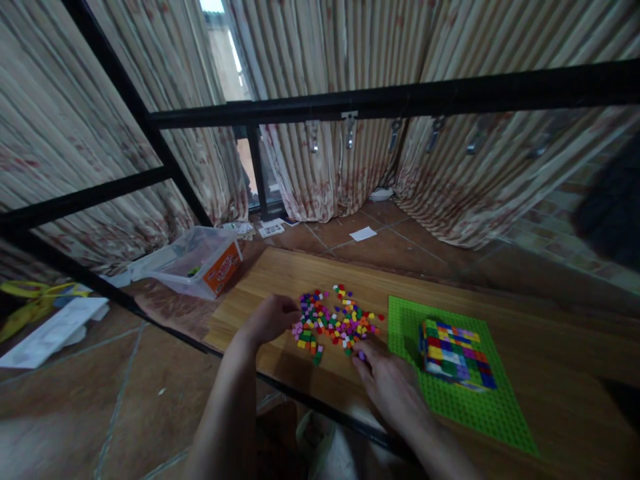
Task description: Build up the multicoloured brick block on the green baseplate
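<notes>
A loose pile of small toy building bricks (330, 323) in many colours is spread over the wooden tabletop (273, 270). At its left edge is my left hand (270, 319), fingers curled together by the pile; whatever they may hold is hidden. My right hand (387, 380) is at the near right side of the pile, its thumb and fingers closed on a purple brick (361, 356). Further right lies a green baseplate (407, 320), bearing a block-shaped build of multicoloured bricks (457, 353). Several bricks joined in a small cluster (306, 341) lie between my hands.
A clear plastic box (195, 283) with an orange label stands left of the tabletop. Black metal bars (300, 112) cross the view in front of striped curtains (340, 60). Papers (363, 233) lie on the tiled floor, and a white foam-like piece (53, 333) is at far left.
</notes>
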Tool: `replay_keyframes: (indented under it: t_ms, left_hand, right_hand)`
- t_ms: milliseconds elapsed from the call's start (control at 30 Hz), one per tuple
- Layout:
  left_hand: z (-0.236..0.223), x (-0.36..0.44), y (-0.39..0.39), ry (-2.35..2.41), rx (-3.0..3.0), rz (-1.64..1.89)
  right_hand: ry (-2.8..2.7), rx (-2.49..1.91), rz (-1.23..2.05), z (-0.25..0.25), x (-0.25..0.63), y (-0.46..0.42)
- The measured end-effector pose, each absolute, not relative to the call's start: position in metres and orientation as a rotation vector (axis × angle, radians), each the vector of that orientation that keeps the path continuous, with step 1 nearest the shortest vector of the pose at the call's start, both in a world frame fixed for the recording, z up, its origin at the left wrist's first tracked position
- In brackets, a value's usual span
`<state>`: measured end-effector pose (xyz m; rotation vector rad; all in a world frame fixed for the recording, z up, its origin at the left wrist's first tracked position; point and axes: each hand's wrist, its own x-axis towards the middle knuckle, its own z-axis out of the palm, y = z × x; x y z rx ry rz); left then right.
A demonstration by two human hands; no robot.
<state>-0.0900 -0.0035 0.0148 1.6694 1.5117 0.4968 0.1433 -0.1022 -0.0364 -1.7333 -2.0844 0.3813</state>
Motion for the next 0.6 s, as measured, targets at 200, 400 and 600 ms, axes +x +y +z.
replay_keyframes:
  t_ms: [200,400,600]
  left_hand:
    - [0.011,-0.090,0.000,1.587,1.764,0.536]
    - [0.014,-0.090,0.000,1.668,1.690,0.754]
    - [0.009,-0.093,0.007,1.687,1.563,0.902]
  right_hand:
    - [-1.986,-1.781,0.280,-0.047,0.133,-0.091]
    - [-1.964,-1.607,0.204,-0.035,0.105,-0.089]
    - [-2.064,-1.578,0.251,-0.032,0.065,-0.079]
